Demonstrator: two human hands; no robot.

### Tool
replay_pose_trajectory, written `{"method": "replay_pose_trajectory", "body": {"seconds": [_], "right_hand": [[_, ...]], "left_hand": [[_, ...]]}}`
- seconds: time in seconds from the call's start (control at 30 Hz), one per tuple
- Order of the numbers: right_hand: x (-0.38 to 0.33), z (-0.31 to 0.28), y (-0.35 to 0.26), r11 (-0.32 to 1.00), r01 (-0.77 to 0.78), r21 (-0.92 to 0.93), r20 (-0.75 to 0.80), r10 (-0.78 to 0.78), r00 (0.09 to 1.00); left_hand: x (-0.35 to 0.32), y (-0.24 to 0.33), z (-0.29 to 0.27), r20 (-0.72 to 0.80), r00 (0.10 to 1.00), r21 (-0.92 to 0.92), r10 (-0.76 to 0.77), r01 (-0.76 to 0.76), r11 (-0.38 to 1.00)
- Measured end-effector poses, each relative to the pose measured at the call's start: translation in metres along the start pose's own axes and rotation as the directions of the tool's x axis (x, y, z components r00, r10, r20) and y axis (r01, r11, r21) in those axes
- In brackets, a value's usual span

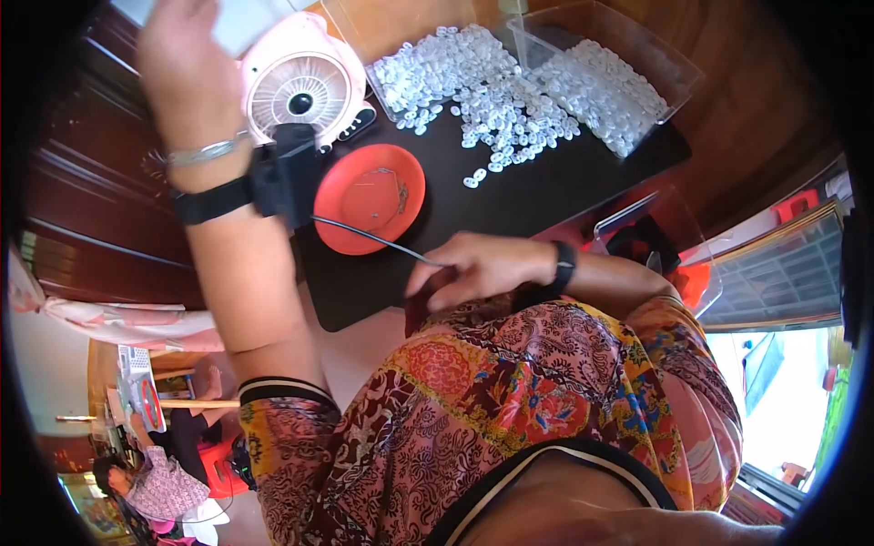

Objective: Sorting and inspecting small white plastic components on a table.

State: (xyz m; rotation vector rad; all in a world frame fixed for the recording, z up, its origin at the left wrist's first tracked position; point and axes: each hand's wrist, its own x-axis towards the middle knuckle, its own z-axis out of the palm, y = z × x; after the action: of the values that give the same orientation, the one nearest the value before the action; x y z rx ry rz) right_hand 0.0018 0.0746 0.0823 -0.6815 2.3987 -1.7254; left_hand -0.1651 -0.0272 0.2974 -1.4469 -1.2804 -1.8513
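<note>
One dark table (546,196) carries the lot, so a knock at its near edge could unsettle everything. A full transparent bin (681,80) stands toward its far right; if bumped, it might shed its load. The pink fan (303,103) rests close by the raised left arm and could topple if struck. The red dish (341,218) lies near the table's edge. Motion blurs the left hand (187,64), so I cannot tell its grip. Fingers bend on the right hand (478,268), but whether that grip pinches anything I cannot tell. Between, a cable (378,239) crosses the dish; a snag might tip it. Loose clear pieces (514,118) could scatter if swept, and the dish's thin metal bits (401,196) could prick.
</note>
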Motion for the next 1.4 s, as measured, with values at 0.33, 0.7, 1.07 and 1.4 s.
{"method": "replay_pose_trajectory", "body": {"seconds": [0.33, 0.7, 1.07, 1.4], "right_hand": [[-0.160, -0.064, -0.016, 0.816, -0.517, 0.258, -0.526, 0.567, 0.633], [-0.067, -0.112, -0.008, 0.630, -0.567, -0.530, -0.500, 0.308, 0.809], [0.082, -0.195, 0.061, 0.457, -0.223, -0.861, -0.254, -0.007, 0.967], [0.114, -0.189, 0.110, 0.206, -0.071, -0.976, -0.010, 0.281, 0.960]], "left_hand": [[-0.136, -0.059, -0.123, -0.081, 0.922, -0.037, -0.378, 0.376, 0.926], [-0.222, -0.064, -0.117, 0.175, 0.458, 0.410, -0.871, 0.771, 0.488], [-0.226, -0.074, -0.087, 0.322, 0.450, 0.428, -0.833, 0.716, 0.552], [-0.185, -0.076, -0.053, 0.532, 0.499, 0.286, -0.684, 0.654, 0.700]]}}
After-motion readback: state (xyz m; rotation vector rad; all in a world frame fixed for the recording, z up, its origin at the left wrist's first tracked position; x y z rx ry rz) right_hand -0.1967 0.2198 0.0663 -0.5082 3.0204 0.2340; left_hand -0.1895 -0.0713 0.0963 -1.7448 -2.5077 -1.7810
